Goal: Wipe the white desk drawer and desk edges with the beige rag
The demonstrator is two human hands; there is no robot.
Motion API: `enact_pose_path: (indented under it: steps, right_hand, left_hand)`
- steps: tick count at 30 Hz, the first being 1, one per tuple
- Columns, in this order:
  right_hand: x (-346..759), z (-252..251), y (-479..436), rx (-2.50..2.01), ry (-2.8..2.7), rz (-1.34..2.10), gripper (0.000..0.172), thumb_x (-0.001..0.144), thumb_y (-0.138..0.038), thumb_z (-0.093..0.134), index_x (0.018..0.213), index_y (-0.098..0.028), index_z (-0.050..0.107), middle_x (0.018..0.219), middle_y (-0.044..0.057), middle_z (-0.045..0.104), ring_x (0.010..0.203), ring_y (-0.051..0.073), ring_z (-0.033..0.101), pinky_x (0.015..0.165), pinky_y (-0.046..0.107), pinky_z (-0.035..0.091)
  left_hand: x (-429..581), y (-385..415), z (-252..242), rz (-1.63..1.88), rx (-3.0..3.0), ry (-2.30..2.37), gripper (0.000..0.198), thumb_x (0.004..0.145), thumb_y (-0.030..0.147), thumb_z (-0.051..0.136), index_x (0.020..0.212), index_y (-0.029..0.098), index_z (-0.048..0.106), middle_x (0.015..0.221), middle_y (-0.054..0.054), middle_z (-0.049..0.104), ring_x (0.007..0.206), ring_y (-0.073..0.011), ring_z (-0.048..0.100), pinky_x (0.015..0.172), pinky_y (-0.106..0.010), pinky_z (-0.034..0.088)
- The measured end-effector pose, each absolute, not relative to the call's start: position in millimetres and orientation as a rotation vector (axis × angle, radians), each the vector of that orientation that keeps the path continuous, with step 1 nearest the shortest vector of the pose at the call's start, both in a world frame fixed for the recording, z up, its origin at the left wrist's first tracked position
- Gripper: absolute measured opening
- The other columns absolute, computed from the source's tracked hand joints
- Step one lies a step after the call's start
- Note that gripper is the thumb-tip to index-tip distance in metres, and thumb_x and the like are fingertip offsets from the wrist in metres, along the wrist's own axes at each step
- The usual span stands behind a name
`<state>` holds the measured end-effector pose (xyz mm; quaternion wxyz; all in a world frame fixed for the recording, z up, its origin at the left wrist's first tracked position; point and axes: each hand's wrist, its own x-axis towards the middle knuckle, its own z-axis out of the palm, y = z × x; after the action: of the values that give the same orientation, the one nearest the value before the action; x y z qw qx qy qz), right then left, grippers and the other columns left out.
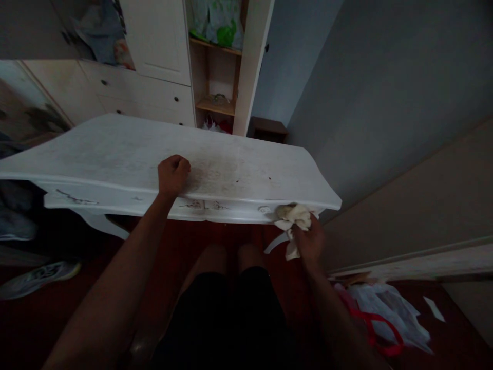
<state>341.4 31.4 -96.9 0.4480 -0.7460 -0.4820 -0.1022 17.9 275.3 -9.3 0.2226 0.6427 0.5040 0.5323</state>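
Observation:
A white desk [265, 159] with a curved front edge and carved drawer fronts stands before me, its top smudged with grey dirt near the middle. My left hand [173, 176] rests on the desktop close to the front edge, fingers curled into a fist; nothing shows in it. At the right end of the drawer front, my right hand [310, 241] grips a crumpled off-white cloth [296, 216], which touches the drawer face beside a round knob [264, 209]. Part of the cloth hangs below the desk's lower edge.
Behind the desk stands a white wardrobe [162, 46] with an open compartment holding plastic bags [219, 23]. A grey wall [385, 92] rises at the right. On the red floor lie a plastic bag with red handles [385, 313] and, at left, a shoe [42, 277].

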Motion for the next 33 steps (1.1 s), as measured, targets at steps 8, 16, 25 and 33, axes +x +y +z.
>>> enact_pose_path:
  steps: [8, 16, 25, 33]
  right_hand:
    - [196, -99, 84, -1.656, -1.487, -0.167, 0.062, 0.075, -0.012, 0.058, 0.137, -0.014, 0.051, 0.136, 0.014, 0.056, 0.123, 0.029, 0.05, 0.105, 0.045, 0.042]
    - [140, -102, 119, -1.561, -1.776, -0.063, 0.064, 0.071, -0.007, 0.057, 0.134, -0.014, 0.053, 0.14, 0.013, 0.053, 0.128, 0.026, 0.046, 0.11, 0.04, 0.037]
    - [193, -132, 101, -1.524, -1.732, 0.051, 0.063, 0.069, -0.008, 0.057, 0.132, -0.01, 0.055, 0.135, 0.015, 0.057, 0.125, 0.025, 0.05, 0.111, 0.039, 0.038]
    - [272, -145, 61, -1.675, -1.503, 0.078, 0.058, 0.074, -0.016, 0.055, 0.132, -0.017, 0.055, 0.133, 0.012, 0.059, 0.122, 0.029, 0.054, 0.107, 0.047, 0.042]
  left_hand:
    - [18, 277, -11, 1.438, 1.811, 1.426, 0.019, 0.074, 0.023, 0.047, 0.06, 0.019, 0.058, 0.058, -0.001, 0.055, 0.059, -0.0148, 0.053, 0.054, -0.026, 0.038]
    - [18, 273, -8, 1.453, 1.788, 1.397, 0.02, 0.073, 0.026, 0.047, 0.058, 0.019, 0.058, 0.053, 0.0, 0.052, 0.054, -0.013, 0.049, 0.053, -0.025, 0.036]
    - [18, 274, -9, 1.49, 1.751, 1.371, 0.019, 0.073, 0.025, 0.048, 0.059, 0.017, 0.06, 0.057, -0.001, 0.056, 0.056, -0.0133, 0.051, 0.053, -0.026, 0.037]
    - [18, 274, -10, 1.517, 1.749, 1.349, 0.019, 0.073, 0.024, 0.05, 0.058, 0.017, 0.059, 0.053, 0.0, 0.052, 0.051, -0.012, 0.048, 0.05, -0.025, 0.035]
